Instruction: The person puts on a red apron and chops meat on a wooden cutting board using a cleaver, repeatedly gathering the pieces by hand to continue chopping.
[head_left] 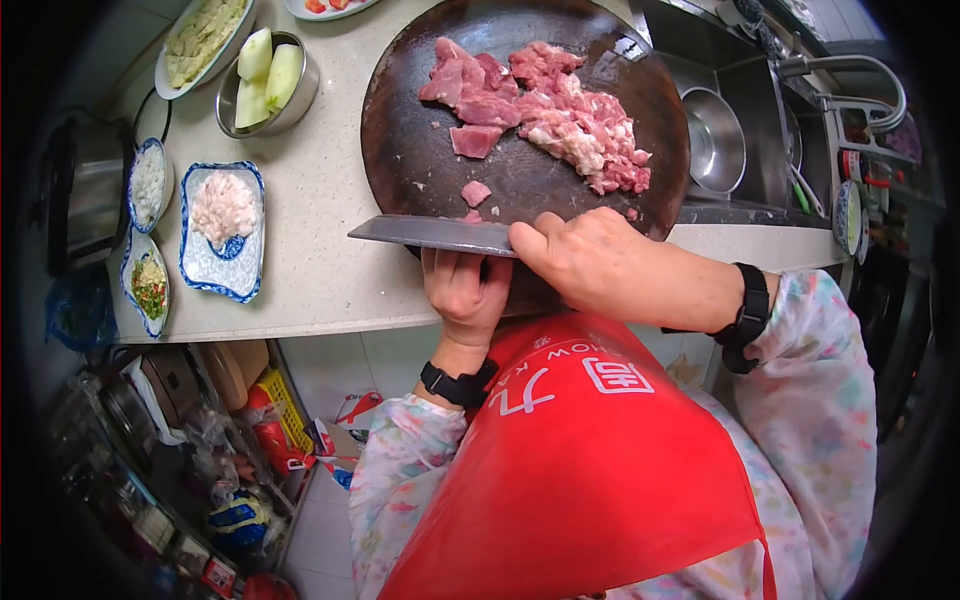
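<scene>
My right hand (585,255) is closed around the handle end of a cleaver (435,234), its broad blade pointing left over the near edge of the round wooden chopping board (410,150). Close under the blade is my left hand (465,295), fingers together and bent; the cleaver hides their tips and whatever they hold. Just beyond the blade lie small bits of pink meat (476,194). Farther back on the board are larger chunks of raw meat (470,90) and, to their right, a heap of chopped meat (580,120).
Left on the counter are a blue-rimmed dish of pale mince (223,205), a bowl of white powder (148,185), a dish of chopped seasonings (150,288) and a metal bowl of peeled pale-green vegetable pieces (270,85). At right is a sink (690,70) holding a metal bowl (715,140).
</scene>
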